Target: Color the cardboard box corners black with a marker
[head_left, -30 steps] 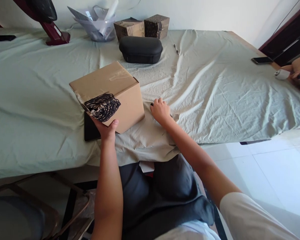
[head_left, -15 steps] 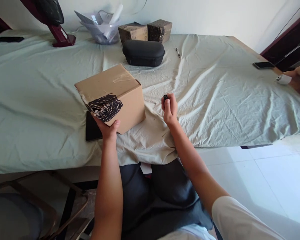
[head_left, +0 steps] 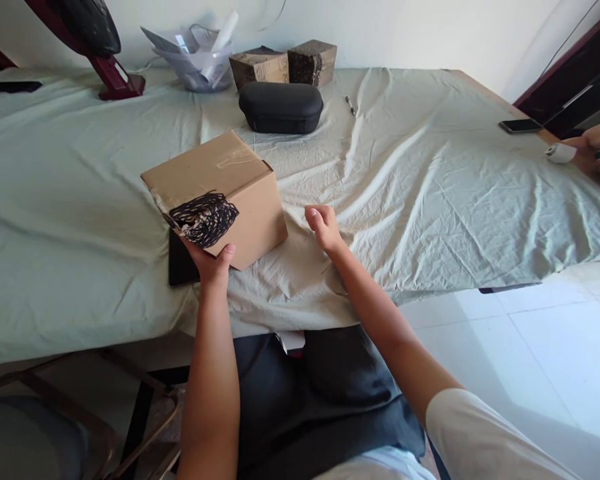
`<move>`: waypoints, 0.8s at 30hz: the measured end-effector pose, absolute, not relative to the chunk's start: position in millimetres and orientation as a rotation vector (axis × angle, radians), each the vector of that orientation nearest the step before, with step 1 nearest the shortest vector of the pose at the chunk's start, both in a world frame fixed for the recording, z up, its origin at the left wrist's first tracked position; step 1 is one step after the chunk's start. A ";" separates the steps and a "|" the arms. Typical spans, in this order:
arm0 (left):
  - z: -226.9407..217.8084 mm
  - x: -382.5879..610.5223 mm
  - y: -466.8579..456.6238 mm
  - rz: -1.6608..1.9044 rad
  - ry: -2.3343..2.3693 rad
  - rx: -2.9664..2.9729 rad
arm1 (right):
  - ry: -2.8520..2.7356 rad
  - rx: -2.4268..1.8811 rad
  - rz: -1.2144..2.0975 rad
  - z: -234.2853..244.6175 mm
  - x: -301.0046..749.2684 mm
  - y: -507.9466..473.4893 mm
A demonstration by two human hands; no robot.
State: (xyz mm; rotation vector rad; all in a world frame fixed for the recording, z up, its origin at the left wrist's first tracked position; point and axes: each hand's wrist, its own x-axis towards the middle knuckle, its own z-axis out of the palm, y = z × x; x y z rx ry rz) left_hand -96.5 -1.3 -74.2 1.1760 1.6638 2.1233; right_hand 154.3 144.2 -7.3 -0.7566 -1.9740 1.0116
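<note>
Box [head_left: 217, 177] btwn L fingers [head_left: 227, 254] at scribbled corner; some prob. underneath.

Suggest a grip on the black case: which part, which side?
Probably the rounded left and right ends of the black case, two-handed, from above: it lies lengthwise left to right, with two small boxes close behind and the big cardboard box near its left front.

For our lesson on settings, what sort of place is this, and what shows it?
Probably a room in a home or small workroom: a cloth-covered table against a white wall, with a cardboard box on it, and a tiled floor.
</note>
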 end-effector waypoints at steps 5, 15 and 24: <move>-75.8 -96.5 -4.8 2.126 1.677 1.136 | -2.084 -0.877 0.810 -8.9 152.8 143.3; -81.6 -98.2 -1.5 2.148 1.599 1.156 | -2.385 -1.226 0.535 -16.1 142.3 146.5; -78.6 -97.5 -5.7 2.001 1.640 1.005 | -2.172 -0.361 1.377 -24.4 147.3 153.1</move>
